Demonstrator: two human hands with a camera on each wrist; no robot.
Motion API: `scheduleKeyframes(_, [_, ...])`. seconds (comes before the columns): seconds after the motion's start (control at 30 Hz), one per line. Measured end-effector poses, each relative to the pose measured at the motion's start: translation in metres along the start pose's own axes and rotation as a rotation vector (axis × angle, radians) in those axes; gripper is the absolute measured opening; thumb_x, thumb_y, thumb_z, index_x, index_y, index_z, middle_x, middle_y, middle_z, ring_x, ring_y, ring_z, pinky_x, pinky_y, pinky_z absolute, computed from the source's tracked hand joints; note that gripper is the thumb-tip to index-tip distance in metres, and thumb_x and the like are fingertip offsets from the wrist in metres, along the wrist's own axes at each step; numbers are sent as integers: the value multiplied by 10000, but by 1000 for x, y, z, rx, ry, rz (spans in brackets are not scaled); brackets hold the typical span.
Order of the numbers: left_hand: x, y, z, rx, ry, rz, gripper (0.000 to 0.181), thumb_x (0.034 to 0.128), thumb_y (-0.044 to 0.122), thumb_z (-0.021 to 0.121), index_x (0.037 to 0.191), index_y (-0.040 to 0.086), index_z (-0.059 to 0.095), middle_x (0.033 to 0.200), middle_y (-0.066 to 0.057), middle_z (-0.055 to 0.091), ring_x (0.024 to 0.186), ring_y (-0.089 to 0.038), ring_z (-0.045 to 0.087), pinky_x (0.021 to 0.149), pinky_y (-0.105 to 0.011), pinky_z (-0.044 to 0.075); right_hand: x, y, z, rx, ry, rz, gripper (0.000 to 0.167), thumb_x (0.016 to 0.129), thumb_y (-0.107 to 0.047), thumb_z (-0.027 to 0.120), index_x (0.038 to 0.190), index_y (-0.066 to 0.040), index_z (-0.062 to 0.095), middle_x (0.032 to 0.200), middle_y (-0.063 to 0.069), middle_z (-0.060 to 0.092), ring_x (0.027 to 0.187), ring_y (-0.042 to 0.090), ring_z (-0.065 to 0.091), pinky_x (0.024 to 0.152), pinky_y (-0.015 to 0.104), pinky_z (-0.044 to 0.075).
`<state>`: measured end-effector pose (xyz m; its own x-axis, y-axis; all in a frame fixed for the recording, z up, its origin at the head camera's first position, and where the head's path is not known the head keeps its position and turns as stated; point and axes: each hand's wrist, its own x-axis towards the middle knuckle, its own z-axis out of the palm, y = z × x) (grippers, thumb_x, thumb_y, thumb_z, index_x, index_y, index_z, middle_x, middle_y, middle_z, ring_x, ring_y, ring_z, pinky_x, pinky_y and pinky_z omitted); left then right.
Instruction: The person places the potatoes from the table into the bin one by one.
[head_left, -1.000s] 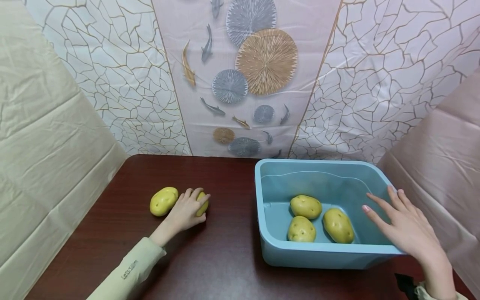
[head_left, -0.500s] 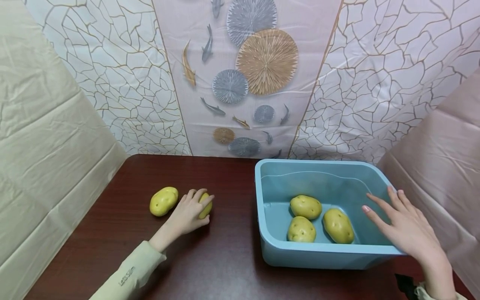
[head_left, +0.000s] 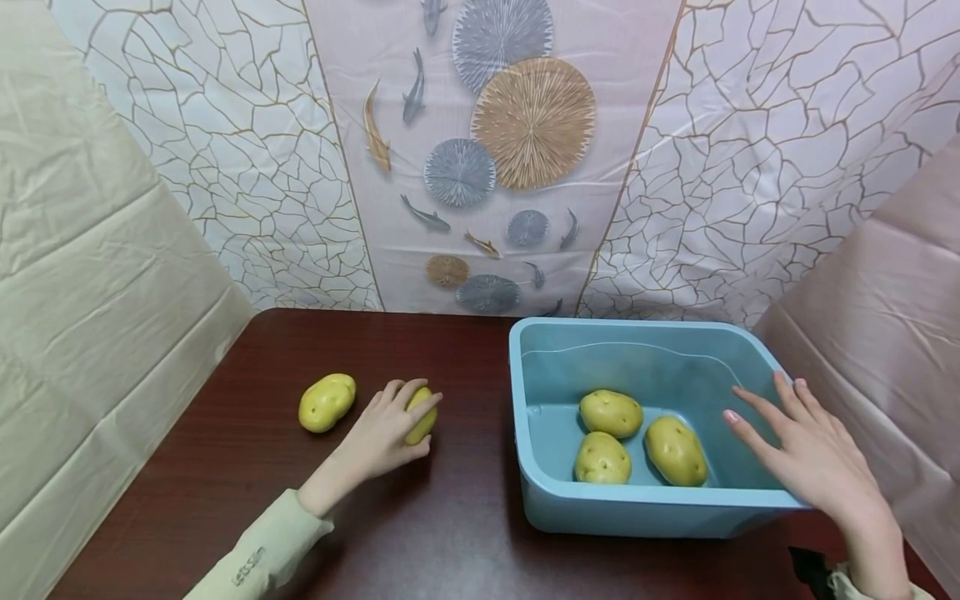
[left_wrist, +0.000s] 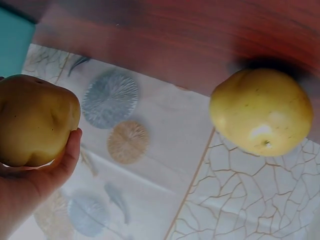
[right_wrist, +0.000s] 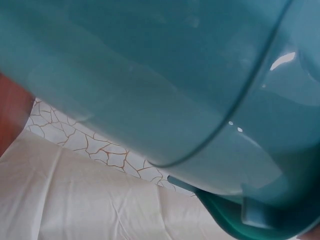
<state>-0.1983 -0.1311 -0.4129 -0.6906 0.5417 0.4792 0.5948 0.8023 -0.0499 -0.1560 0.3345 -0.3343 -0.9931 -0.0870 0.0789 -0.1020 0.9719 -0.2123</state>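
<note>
My left hand (head_left: 382,429) grips a yellow potato (head_left: 422,416) over the left half of the table, its fingers curled round it. In the left wrist view the same potato (left_wrist: 37,120) appears at the left edge with part of the hand below. A second potato (head_left: 327,403) lies on the table, left of that hand. My right hand (head_left: 821,450) rests on the right rim of a blue plastic tub (head_left: 615,502), fingers spread and holding nothing. Inside the tub lie three potatoes: one at the back (head_left: 611,414), one in front (head_left: 603,458) and one on the right (head_left: 677,452).
The dark reddish-brown table (head_left: 427,533) ends at a patterned cloth backdrop (head_left: 487,208) behind. Pale cloth (head_left: 112,267) hangs at the left and pinkish cloth (head_left: 870,275) at the right. The tub wall (right_wrist: 150,100) fills most of the right wrist view.
The left hand has moved a little to the right with its potato, away from the other potato on the table. The right hand and the tub have stayed put.
</note>
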Motion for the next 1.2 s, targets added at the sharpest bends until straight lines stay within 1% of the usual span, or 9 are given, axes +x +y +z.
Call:
scheduleKeyframes(0.13, [2,5,-5,13,-3,26,524,682,278,644,1186,158,570,1196,-122,524,989,-281,493,745,-392,455,0,0,0,1,5,-2,638,904,-511,341,1349,-54,365,1435,315,-14,1305,478,-123,874,708,94])
scheduleKeyframes(0.3, [5,12,-10,16,25,61,530,668,272,660,1178,161,571,1191,-122,527,980,-277,495,741,-384,459,0,0,0,-1,7,-6,637,904,-510,345,1348,-54,367,1434,318,-8,1305,480,-118,874,705,98])
scheduleKeyframes(0.47, [6,17,-16,9,55,89,535,659,278,667,1172,160,571,1190,-120,523,976,-280,495,733,-390,464,0,0,0,1,-6,-3,645,903,-516,339,1351,-53,361,1433,318,-16,1302,484,-122,872,708,95])
scheduleKeyframes(0.8, [9,27,-28,9,81,145,529,687,290,645,1194,169,553,1215,-115,503,1004,-279,477,736,-386,463,0,0,0,-3,-6,4,654,900,-522,337,1349,-48,362,1432,319,-19,1302,481,-127,876,710,89])
scheduleKeyframes(1.0, [12,32,-36,15,89,174,545,685,292,655,1204,170,539,1219,-116,494,1014,-286,475,738,-390,469,1,0,1,-2,1,7,656,901,-522,337,1346,-41,363,1432,321,-16,1301,485,-124,877,710,87])
scheduleKeyframes(1.2, [15,33,-43,17,131,196,549,670,285,666,1191,159,548,1207,-122,502,1013,-294,478,728,-393,464,0,0,1,0,10,1,647,902,-514,343,1345,-43,366,1433,320,-6,1303,485,-118,873,710,96])
